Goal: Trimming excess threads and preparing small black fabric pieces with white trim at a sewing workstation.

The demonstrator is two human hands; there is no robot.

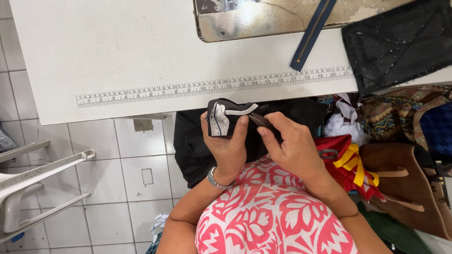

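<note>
White worktable (141, 56) (printed ruler), tiled floor (136, 188)

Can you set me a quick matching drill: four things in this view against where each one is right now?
Things:
1. black and white fabric piece
2. blue zipper
3. dark cloth
4. white plastic chair

Places:
A. on the tiled floor, far left
B. hanging over the table's right edge
C. held in the left hand
D. slanting across the metal plate onto the table

Pairs: 1-C, 2-D, 3-B, 4-A
</note>
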